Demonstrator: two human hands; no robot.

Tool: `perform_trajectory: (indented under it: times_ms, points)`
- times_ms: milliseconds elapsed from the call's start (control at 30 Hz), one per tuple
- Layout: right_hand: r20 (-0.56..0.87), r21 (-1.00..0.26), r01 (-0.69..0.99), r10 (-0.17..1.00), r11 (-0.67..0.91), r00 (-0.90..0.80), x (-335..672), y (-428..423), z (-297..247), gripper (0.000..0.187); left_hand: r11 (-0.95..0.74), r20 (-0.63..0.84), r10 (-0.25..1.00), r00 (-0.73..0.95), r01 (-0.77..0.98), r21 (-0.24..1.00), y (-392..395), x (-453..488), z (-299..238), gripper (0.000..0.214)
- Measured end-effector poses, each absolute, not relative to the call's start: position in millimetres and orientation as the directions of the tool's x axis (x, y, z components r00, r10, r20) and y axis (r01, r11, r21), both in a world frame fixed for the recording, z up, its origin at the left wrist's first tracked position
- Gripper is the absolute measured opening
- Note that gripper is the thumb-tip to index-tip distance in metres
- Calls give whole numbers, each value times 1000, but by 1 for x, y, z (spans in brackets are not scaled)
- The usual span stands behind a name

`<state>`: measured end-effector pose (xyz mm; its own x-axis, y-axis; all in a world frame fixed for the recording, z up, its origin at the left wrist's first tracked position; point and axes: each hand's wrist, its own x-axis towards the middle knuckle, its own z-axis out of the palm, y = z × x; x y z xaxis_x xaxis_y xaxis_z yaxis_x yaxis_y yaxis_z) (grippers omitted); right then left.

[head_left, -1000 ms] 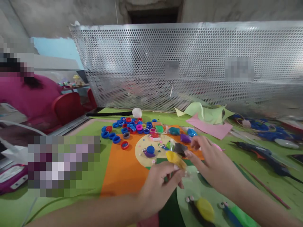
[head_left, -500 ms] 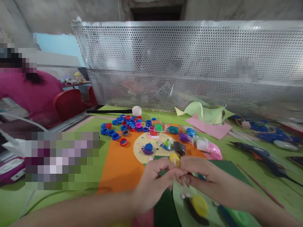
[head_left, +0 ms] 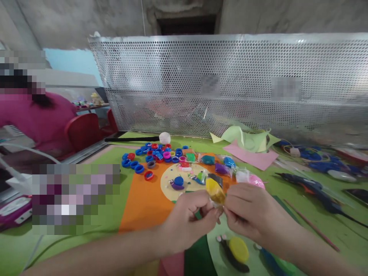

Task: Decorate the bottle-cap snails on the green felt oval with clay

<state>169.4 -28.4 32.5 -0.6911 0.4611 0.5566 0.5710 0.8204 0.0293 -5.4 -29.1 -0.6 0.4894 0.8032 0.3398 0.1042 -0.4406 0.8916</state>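
Between my hands is a small clear bag of yellow modelling clay (head_left: 215, 190), its yellow end pointing up and away. My left hand (head_left: 194, 216) pinches the plastic from the left; my right hand (head_left: 253, 209) grips it from the right, fingers curled. Below my hands lies a pale green disc (head_left: 214, 245) bearing a snail shape with a black body and yellow shell (head_left: 238, 249). Part of a blue and green shape (head_left: 271, 260) shows under my right wrist. Beyond my hands, a cream disc (head_left: 166, 188) carries small snail figures with blue and green shells.
Several bottle caps (head_left: 139, 168) lie loosely at the back left. Bags of coloured clay (head_left: 207, 159) sit behind the cream disc. A glue gun (head_left: 313, 188) and thin stick (head_left: 312, 226) are at right. A perforated metal screen (head_left: 184, 76) borders the back; a person in pink (head_left: 48, 122) sits left.
The yellow clay bag has come up and more of it shows between my hands. My right hand has turned and curled more tightly, and the hands are slightly farther apart.
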Motion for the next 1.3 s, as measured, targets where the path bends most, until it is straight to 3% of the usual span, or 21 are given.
perform_trajectory:
  times_ms: [133, 333, 533, 633, 767, 867, 967, 1133, 1300]
  points:
    - [561, 117, 592, 439, 797, -702, 164, -34, 32, 31, -468, 377, 776, 505, 61, 881, -32, -5, 3, 27]
    - [596, 230, 710, 480, 665, -643, 160, -38, 29, 29, -282, 226, 853, 471, 50, 958, -30, 2, 4, 27]
    - [513, 260, 686, 505, 679, -694, 158, -42, 31, 21, -464, 338, 788, 515, 136, 875, -30, -9, 12, 24]
    - [427, 118, 686, 587, 718, -688, 156, -46, 29, 13, -578, 394, 754, 526, 246, 778, -31, -13, 17, 26]
    - [302, -187, 708, 725, 681, -619, 156, -49, 27, 16, -653, 421, 708, 567, 299, 696, -32, -14, 17, 28]
    - [153, -477, 672, 807, 566, -571, 157, -49, 29, 20, -664, 436, 698, 568, 286, 691, -33, -14, 12, 33]
    - [114, -672, 556, 810, 490, -575, 154, -48, 29, 24, -633, 407, 724, 557, 303, 712, -36, -14, 10, 37]
    - [204, -736, 499, 853, 458, -481, 149, -48, 27, 23, -588, 386, 760, 522, 301, 751, -42, -10, 12, 29]
    - [149, -855, 388, 879, 344, -453, 149, -51, 32, 26, -472, 327, 805, 495, 201, 858, -44, -8, 15, 32]
